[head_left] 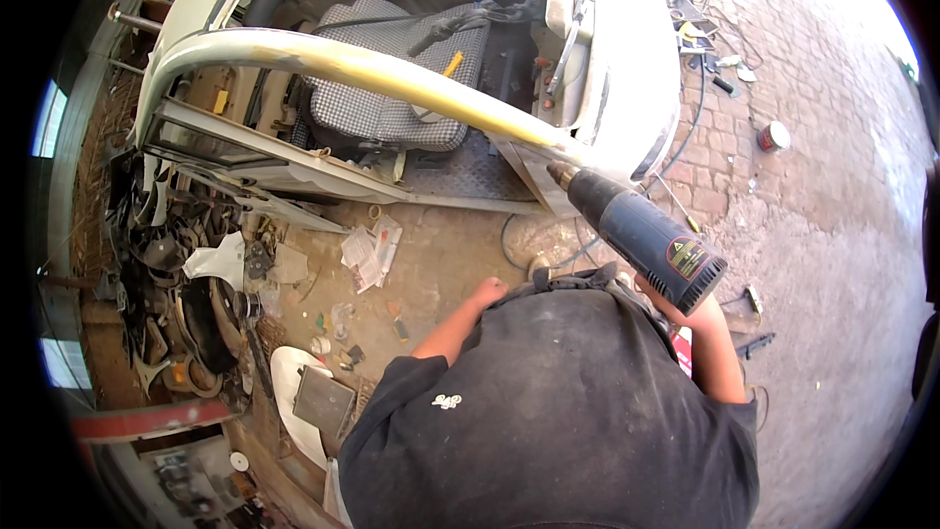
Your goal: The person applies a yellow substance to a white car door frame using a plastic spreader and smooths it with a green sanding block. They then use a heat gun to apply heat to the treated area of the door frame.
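Observation:
My right hand is closed round a heat gun with a dark blue body and a metal nozzle; the gun's body hides most of the fingers. The nozzle tip points up and left, close to the lower end of a curved car roof rail. This rail is pale, with a long yellow patch. Beside my waist, at the front of my black shirt, my left hand hangs with its fingers curled in, and nothing shows in it.
Inside the stripped car body sits a checkered seat. Papers and scraps lie on the floor below the sill. Car parts are heaped at left. A can stands on the brick paving at right, with tools and cables farther off.

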Tool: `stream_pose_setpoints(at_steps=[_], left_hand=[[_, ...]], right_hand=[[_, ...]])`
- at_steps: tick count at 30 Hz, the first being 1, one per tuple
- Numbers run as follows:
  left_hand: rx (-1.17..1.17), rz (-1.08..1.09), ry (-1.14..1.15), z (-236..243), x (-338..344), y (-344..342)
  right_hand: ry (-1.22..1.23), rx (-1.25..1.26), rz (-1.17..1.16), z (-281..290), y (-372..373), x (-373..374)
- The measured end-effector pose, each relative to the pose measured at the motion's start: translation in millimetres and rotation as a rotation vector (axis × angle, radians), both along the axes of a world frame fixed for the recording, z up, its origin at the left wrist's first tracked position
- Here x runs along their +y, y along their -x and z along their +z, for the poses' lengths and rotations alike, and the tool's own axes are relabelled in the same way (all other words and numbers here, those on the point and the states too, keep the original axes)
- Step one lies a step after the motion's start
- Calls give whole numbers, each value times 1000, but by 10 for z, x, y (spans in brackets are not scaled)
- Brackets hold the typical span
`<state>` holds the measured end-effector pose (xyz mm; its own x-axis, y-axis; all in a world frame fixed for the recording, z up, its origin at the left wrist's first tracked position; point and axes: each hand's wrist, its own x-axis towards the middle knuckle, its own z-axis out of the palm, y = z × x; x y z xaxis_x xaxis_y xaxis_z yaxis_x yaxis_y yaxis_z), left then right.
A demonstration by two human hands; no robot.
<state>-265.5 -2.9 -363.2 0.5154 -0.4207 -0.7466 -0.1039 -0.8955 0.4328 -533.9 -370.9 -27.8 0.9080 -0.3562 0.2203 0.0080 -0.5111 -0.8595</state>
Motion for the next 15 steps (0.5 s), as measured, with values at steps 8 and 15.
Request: stream_pose_setpoints(at_steps=[8,15], left_hand=[[-29,32,-29,117,-85,20],[-102,73,43,-130,80,41]], right_hand=[[162,-87,36,195,-180,7],[85,-65,59,333,-335,18]])
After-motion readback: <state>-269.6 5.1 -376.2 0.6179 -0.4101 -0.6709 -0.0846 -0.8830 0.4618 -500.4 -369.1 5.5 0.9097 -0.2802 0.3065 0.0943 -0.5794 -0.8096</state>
